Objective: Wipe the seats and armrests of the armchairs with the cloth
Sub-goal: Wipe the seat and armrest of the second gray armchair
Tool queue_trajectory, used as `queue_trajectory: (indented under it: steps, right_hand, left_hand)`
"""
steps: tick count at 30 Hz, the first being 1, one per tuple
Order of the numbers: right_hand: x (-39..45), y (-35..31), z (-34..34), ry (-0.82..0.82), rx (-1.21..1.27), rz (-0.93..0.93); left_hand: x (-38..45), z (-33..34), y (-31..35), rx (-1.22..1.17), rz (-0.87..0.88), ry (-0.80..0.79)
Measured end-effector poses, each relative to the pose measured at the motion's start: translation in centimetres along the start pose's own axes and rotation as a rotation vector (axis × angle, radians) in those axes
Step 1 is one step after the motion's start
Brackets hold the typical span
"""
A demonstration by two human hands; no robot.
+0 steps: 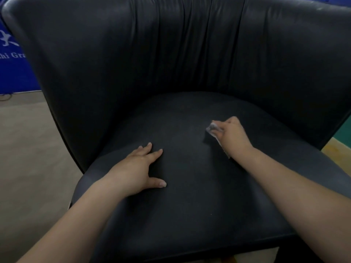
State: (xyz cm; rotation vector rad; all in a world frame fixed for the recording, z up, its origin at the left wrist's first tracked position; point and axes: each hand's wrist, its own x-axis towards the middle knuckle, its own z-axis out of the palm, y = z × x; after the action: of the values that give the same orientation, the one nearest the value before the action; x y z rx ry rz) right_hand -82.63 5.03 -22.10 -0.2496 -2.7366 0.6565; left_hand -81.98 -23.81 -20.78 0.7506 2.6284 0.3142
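A dark leather armchair (133,63) fills the view, its rounded seat (190,186) right below me. My right hand (232,135) grips a small grey-white cloth (212,127) and holds it down on the right middle of the seat; most of the cloth is hidden under the hand, with an edge showing by the wrist. My left hand (138,168) rests flat on the left part of the seat with its fingers straight and spread. The curved back and the side walls of the chair rise around the seat.
A beige floor (28,158) lies to the left of the chair. A blue banner (13,69) with white lettering stands behind it at the far left. A green and yellow floor patch (340,143) shows at the right edge.
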Motion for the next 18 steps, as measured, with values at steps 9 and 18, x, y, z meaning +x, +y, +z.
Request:
queue_trajectory:
  steps: [9,18]
  right_hand:
    - [-0.1,-5.2,3.5,-0.139,0.099,-0.206]
    - [0.6,-2.4,1.8,0.033,0.126,0.064]
  left_hand:
    - [0.9,-0.2,0.2,0.004,-0.015,-0.017]
    - [1.0,-0.2,0.2,0.014,-0.038,-0.034]
